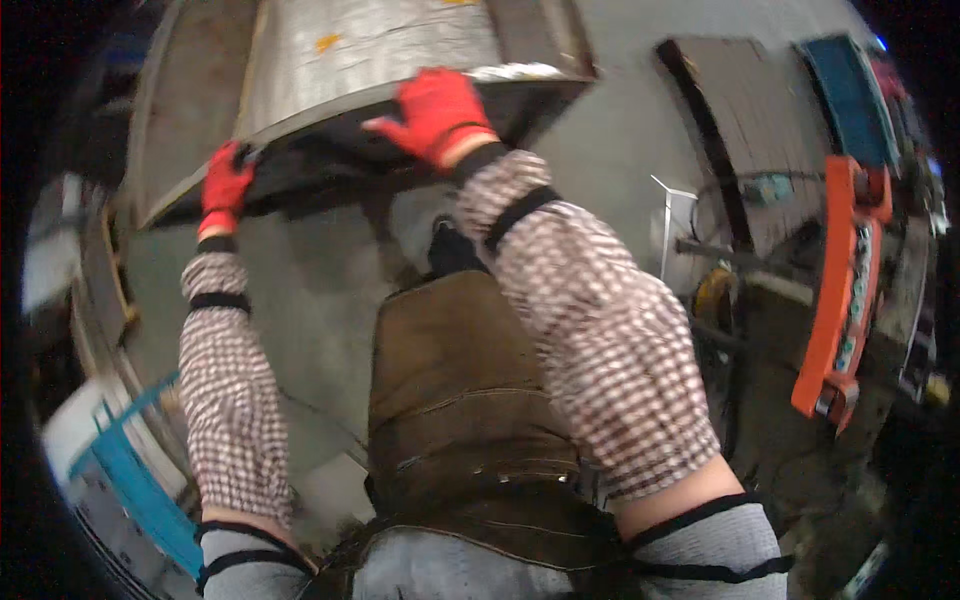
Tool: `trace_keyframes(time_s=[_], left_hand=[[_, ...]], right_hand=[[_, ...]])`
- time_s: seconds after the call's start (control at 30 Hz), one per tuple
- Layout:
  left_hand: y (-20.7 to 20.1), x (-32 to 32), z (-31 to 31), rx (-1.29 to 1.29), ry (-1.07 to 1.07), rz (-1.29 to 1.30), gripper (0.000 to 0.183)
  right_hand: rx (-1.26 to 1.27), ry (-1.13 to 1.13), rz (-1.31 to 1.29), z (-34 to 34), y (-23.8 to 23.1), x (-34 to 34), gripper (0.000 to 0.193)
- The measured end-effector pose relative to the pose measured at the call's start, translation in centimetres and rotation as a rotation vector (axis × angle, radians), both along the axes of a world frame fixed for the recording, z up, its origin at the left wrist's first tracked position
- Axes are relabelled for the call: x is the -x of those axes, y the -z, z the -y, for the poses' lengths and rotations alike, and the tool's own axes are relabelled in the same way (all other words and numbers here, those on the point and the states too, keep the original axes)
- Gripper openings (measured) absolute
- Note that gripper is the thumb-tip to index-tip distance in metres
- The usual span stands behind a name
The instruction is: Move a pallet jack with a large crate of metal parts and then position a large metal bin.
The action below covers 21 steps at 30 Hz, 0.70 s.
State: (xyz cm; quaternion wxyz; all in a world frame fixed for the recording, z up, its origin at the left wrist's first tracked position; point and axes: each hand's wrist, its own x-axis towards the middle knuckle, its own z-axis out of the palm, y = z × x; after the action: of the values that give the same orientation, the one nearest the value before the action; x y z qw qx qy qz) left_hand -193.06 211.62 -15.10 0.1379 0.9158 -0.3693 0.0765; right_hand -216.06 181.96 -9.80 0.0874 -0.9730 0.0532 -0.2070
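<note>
The left hand (pixel 229 183), red-gloved, meets the near rim of the metal-edged platform (pixel 197 85) close to its left corner; blur hides whether the fingers clasp it. The right hand (pixel 438 112) lies over the same rim, right of its middle, thumb spread leftward; whether it grips, I cannot tell. The platform extends forward from both hands, its near rim running crosswise between 2 corners, with the left hand nearer its corner. A silvery sheet (pixel 375 38) covers the platform's middle; an orange metal piece (pixel 828 290) lies well to the platform's right.
</note>
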Motion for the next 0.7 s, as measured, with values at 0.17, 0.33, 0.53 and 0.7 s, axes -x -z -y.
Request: trace_keyframes(time_s=[0.17,0.33,0.53,0.7], left_hand=[[-0.7,5.5,0.5,0.16,0.022,0.041,0.041],[-5.8,9.6,-0.6,0.067,-0.065,-0.131,0.042],[-7.5,25.1,0.8,0.194,-0.155,-0.009,0.03],[-6.2,32.1,-0.5,0.179,-0.229,-0.002,0.028]], right_hand=[[0.01,-0.072,0.053,-2.2,-0.1,2.2,0.051],[0.162,-0.054,-0.036,-5.6,-3.7,4.9,0.043],[0.238,-0.107,-0.334,-3.9,-7.9,20.5,0.049],[0.182,-0.006,-0.408,-5.9,-7.8,26.9,0.05]])
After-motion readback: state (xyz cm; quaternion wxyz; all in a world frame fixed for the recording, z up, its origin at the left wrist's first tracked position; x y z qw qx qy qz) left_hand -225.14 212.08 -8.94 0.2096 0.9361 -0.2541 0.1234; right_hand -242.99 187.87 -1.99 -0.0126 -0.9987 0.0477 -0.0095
